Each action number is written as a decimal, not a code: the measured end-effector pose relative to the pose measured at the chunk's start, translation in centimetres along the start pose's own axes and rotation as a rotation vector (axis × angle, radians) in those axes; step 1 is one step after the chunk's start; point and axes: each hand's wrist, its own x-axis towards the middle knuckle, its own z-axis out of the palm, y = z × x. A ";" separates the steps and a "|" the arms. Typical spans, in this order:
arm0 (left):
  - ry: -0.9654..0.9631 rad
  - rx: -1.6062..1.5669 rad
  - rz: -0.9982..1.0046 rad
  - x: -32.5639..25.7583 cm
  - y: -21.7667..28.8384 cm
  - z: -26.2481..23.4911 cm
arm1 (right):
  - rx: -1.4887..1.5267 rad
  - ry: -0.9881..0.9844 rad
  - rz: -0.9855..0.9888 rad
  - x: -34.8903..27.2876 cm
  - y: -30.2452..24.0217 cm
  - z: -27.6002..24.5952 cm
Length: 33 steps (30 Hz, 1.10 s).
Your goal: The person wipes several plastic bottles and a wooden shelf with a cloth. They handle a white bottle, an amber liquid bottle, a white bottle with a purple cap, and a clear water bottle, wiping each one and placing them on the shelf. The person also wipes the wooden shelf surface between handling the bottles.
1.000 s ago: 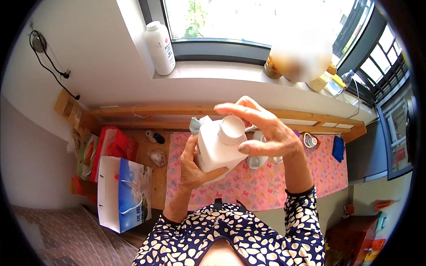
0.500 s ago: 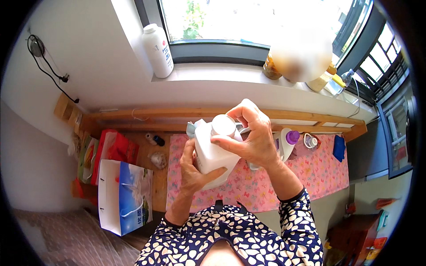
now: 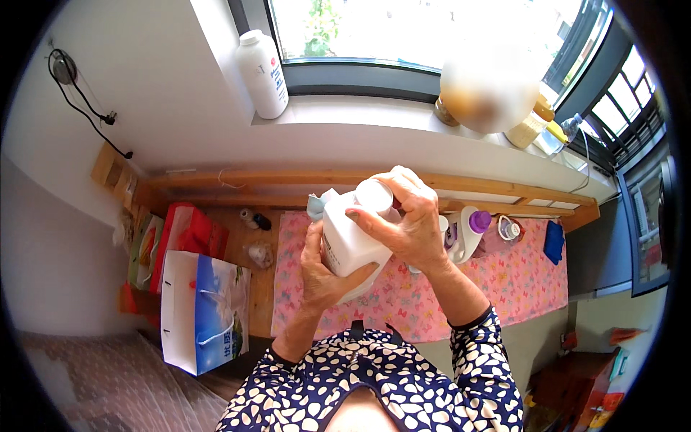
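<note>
A large white plastic jug [image 3: 353,241] is held up over the pink patterned cloth [image 3: 295,302]. My left hand [image 3: 322,277] wraps its body from the left, thumb across the front. At the neck is a round white cap [image 3: 374,194]. My right hand [image 3: 410,223] closes on that cap, index finger along its far right edge and thumb at the near side. A pale blue scrap [image 3: 315,207] shows beside the jug's top left. What the other right-hand fingers touch is hidden.
Right of my hands stand a white bottle with a purple cap [image 3: 472,230] and a bottle with a white cap [image 3: 508,229]. A blue item [image 3: 553,241] lies farther right. Gift bags [image 3: 196,313] stand left. A white bottle [image 3: 263,75] and jars [image 3: 529,126] line the windowsill.
The view has shifted slightly. The jug's top and cap have moved a little to the right, with my right hand still on the cap and my left hand around the body.
</note>
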 end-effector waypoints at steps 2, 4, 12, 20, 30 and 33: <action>0.034 0.048 0.063 0.2 -0.5 0.0 | -0.027 -0.033 -0.051 0.0 0.0 0.0; -0.034 0.018 0.048 0.2 -1.2 -0.9 | 0.045 -0.083 -0.130 0.4 -0.1 -1.1; -0.354 -0.231 -0.056 0.1 -1.8 -3.2 | 0.363 -0.590 -0.192 1.2 0.5 -3.7; -0.047 -0.062 0.003 -0.2 0.5 -0.3 | 0.122 -0.047 -0.098 -0.8 -0.6 -1.2; 0.030 0.070 0.125 0.6 -0.7 -0.9 | 0.181 -0.122 -0.149 0.4 -0.2 -1.0; -0.143 -0.085 0.013 0.8 -0.3 -2.5 | 0.436 -0.379 -0.198 0.8 0.9 -2.3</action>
